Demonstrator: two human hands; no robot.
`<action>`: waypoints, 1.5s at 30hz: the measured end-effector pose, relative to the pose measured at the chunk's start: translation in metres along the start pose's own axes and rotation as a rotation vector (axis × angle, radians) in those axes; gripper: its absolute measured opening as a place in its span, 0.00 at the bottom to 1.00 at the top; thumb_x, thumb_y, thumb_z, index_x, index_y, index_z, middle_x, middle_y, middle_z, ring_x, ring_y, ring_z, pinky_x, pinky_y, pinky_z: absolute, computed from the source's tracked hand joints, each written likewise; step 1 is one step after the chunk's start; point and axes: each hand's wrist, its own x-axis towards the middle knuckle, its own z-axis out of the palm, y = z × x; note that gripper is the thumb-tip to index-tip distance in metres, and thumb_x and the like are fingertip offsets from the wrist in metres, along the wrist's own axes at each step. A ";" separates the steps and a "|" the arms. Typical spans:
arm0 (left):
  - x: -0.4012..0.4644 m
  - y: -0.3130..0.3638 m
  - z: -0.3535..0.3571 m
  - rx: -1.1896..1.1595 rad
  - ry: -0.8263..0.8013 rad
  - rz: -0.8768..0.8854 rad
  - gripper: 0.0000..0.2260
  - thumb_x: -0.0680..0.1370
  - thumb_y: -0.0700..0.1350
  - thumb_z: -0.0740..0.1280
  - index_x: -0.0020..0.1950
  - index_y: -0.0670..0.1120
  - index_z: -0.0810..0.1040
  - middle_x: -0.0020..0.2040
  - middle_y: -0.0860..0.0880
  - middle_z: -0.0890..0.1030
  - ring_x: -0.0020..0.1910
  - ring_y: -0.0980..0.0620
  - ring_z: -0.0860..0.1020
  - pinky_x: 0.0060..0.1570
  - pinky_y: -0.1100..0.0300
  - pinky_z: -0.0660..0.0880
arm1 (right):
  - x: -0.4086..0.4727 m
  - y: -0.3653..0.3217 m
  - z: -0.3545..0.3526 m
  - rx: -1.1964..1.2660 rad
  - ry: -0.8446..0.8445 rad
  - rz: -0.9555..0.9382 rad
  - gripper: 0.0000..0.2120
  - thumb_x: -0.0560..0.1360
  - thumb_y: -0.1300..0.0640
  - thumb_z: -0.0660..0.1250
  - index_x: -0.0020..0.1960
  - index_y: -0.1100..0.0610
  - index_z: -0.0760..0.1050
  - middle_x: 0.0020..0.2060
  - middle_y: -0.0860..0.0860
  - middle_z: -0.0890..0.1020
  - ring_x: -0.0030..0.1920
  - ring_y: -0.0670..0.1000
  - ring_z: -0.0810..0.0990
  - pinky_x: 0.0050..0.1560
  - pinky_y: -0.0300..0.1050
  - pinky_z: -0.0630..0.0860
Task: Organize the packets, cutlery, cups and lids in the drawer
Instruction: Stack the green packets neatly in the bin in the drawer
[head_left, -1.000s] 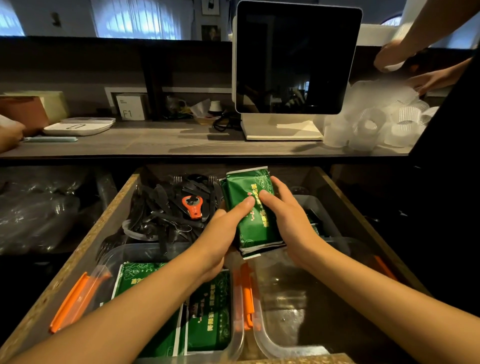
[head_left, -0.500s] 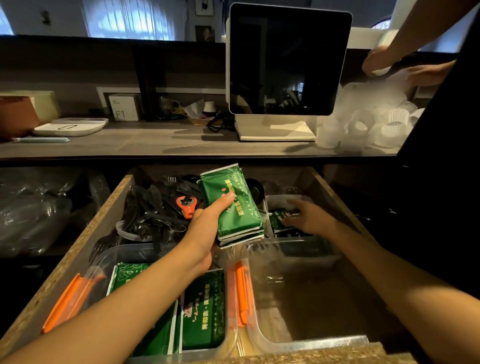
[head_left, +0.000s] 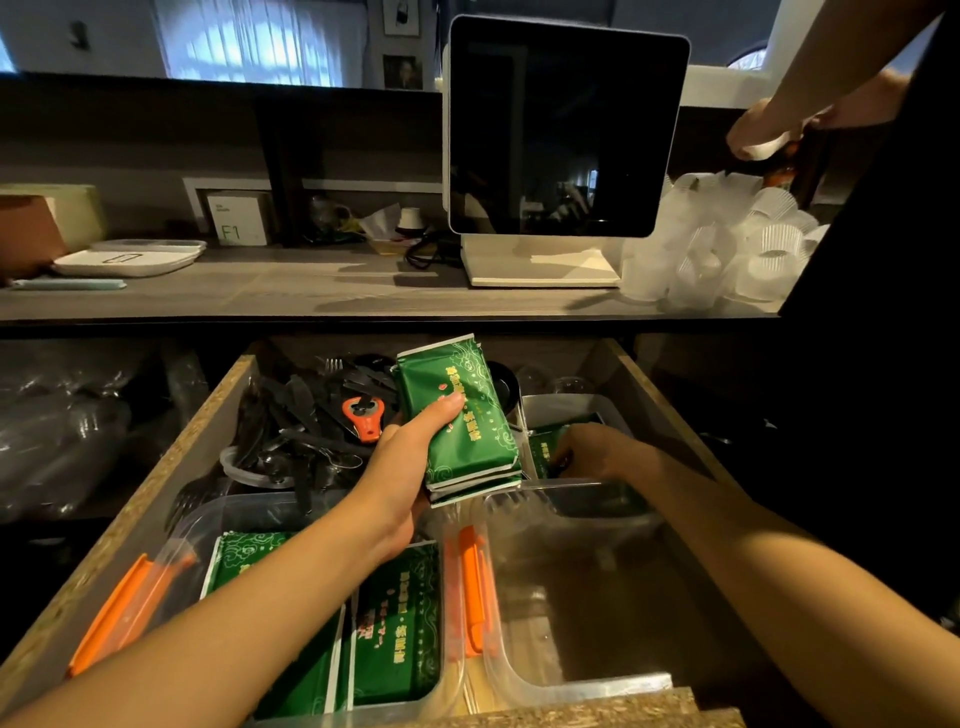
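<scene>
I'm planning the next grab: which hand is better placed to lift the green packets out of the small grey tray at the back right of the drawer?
Probably the right hand: it already reaches into the grey tray, on the packets there. The left hand is full, gripping a stack of green packets.

Stack of green packets tilted above the drawer's middle. More green packets flat at its front-left. Black cutlery heaped back-left.

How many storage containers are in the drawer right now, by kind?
Orange-clip containers: 2
Small back tub: 1
Total: 3
</scene>
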 end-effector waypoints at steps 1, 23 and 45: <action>0.000 0.000 0.000 0.002 -0.003 0.001 0.33 0.63 0.58 0.78 0.64 0.46 0.80 0.56 0.43 0.85 0.54 0.43 0.84 0.61 0.41 0.78 | 0.001 0.001 0.002 0.035 0.014 0.006 0.12 0.79 0.56 0.66 0.61 0.56 0.80 0.58 0.55 0.81 0.59 0.54 0.78 0.62 0.45 0.73; -0.006 0.008 0.006 0.013 0.020 -0.095 0.26 0.75 0.70 0.63 0.61 0.52 0.82 0.55 0.45 0.86 0.57 0.44 0.83 0.62 0.42 0.77 | -0.078 -0.080 -0.046 0.386 0.911 -0.719 0.13 0.75 0.52 0.69 0.54 0.57 0.84 0.51 0.49 0.85 0.54 0.44 0.80 0.55 0.40 0.78; -0.027 0.011 0.017 0.181 -0.089 0.085 0.18 0.73 0.57 0.64 0.50 0.45 0.83 0.51 0.41 0.84 0.53 0.42 0.82 0.61 0.43 0.76 | -0.083 -0.134 -0.029 1.382 0.432 -0.067 0.44 0.63 0.32 0.57 0.76 0.43 0.56 0.68 0.51 0.73 0.65 0.56 0.75 0.66 0.60 0.71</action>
